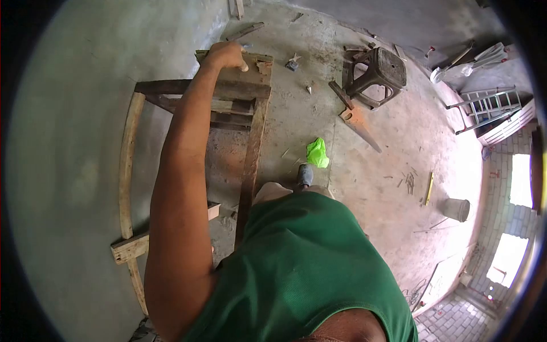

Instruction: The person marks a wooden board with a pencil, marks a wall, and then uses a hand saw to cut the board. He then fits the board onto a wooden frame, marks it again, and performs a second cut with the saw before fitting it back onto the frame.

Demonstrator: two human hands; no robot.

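Observation:
My left hand (226,56) reaches out at the upper left, its fingers closed over the end of a wooden frame (256,122) built of rough boards. A board (262,64) at the frame's far end lies under this hand, and my thumb points to the right. Part of the grip is hidden by the back of the hand. The frame leans or stands beside the grey wall, with a long side rail (126,165) to the left of my arm. My right hand is out of view.
A dark plastic stool (390,67) stands ahead to the right, with a handsaw (360,126) near it. On the floor lie a bright green bag (317,153), wood scraps and a yellow level (429,189). Farther right are a bucket (456,209) and a ladder (490,105).

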